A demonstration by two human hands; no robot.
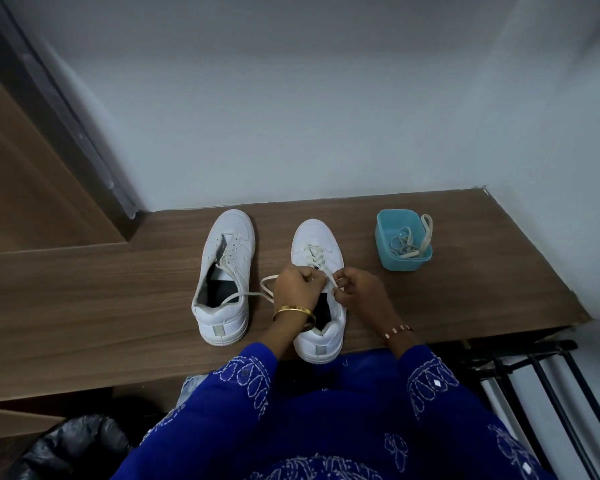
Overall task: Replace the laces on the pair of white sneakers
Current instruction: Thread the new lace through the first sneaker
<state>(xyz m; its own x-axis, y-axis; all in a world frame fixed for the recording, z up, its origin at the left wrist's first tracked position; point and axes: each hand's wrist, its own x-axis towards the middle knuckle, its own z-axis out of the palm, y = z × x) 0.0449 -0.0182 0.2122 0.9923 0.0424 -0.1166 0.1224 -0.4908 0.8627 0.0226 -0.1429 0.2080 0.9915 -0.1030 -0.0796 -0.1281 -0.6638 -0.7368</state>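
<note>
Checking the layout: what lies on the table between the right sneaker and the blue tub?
Nothing: in the head view, bare wooden table separates the right sneaker from the blue tub, which holds loose laces.

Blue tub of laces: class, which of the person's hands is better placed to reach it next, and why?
Probably the right hand: the blue tub sits on its side of the laced sneaker. The left hand would have to cross over.

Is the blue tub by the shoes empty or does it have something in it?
Not empty. The blue tub holds loose white laces, with one loop draped over its far right rim.
</note>
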